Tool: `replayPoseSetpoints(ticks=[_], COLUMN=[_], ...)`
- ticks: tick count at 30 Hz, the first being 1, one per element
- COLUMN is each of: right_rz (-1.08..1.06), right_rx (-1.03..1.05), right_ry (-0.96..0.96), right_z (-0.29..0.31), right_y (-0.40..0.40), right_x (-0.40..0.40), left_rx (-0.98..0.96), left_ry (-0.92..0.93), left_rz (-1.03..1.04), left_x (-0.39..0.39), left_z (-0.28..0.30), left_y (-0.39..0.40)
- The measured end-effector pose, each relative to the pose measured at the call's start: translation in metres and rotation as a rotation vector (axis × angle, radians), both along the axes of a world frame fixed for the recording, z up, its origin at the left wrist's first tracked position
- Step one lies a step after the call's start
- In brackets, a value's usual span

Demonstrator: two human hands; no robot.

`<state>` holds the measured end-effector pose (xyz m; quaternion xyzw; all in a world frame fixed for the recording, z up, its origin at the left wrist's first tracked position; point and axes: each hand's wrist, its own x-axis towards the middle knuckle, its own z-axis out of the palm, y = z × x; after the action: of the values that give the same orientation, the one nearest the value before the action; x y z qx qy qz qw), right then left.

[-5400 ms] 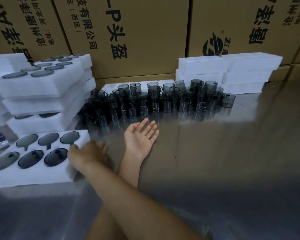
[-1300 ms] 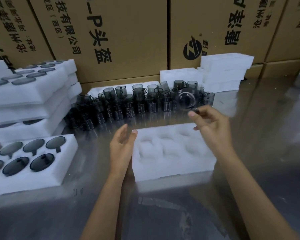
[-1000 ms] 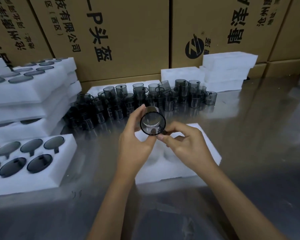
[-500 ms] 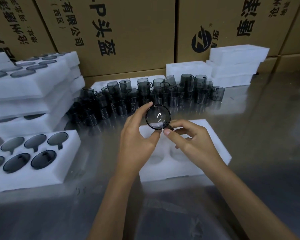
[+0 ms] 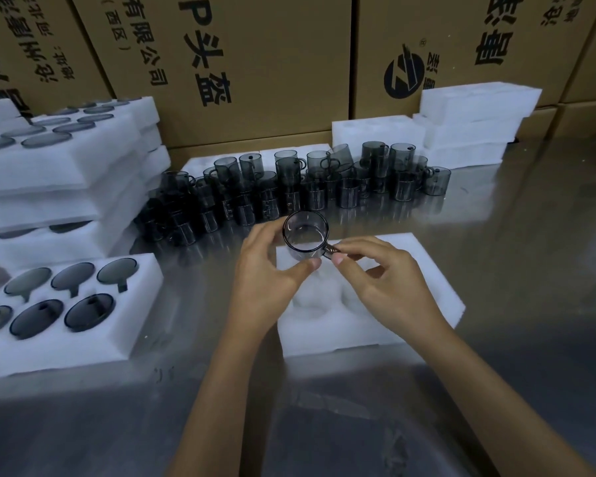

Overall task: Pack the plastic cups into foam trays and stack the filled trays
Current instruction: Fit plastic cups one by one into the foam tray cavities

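Brown cardboard cartons [image 5: 255, 63] printed with black characters wall off the far side of what we see, and below them a grey, shiny worktop [image 5: 530, 270] carries everything else. On our left we find a stack of filled foam trays [image 5: 59, 173], dark round cup bottoms showing in the top one, and in front of it a single filled tray [image 5: 66, 342] lying flat with six dark cups seated in its pockets. At the far right stands a pile of empty white trays [image 5: 475, 122]. Between those piles a crowd of loose smoky-grey cups [image 5: 289, 191] stands along the back of the worktop, many nested two high. Nearer to us lies one empty foam tray [image 5: 424, 270], its pockets bare, partly hidden by our hands.

We hold one cup [image 5: 305, 241] just above the far left part of that tray, tipped on its side so that one round end faces us. Our left hand [image 5: 269, 284] has its grip curled round the cup's body, thumb under it and fingers over the far side. Our right hand [image 5: 389, 287] pinches the cup's small handle between thumb and forefinger, the other fingers loosely bent above the tray.
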<state>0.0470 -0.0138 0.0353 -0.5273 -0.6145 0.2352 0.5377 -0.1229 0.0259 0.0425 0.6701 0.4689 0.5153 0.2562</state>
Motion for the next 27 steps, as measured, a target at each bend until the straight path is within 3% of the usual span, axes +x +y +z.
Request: replayPoseSetpoints(ticks=[4,10,16,21,27], right_rz=[-0.001,-0.003,-0.015,-0.025,0.031], right_rx=[-0.031,-0.047,-0.072,0.002,-0.015], right_ry=[-0.091,-0.133,-0.284,-0.658,-0.858], right_z=[-0.003,0.0,-0.001,-0.001,-0.002], right_y=[-0.001,-0.003,-0.005,-0.007,-0.009], right_x=[-0.003,-0.004,-0.006,-0.008,-0.009], left_rx=[-0.139,-0.158,-0.182,-0.186,-0.107], left_ry=[-0.028,-0.075,0.115,0.239,0.092], left_rz=[-0.061,-0.086,-0.051,-0.015,0.042], left_x=[-0.007,-0.008,-0.013,-0.016,-0.014], left_z=[-0.007,-0.012,-0.016,-0.016,-0.012], left_y=[0.003,0.004,0.011,0.01,0.008])
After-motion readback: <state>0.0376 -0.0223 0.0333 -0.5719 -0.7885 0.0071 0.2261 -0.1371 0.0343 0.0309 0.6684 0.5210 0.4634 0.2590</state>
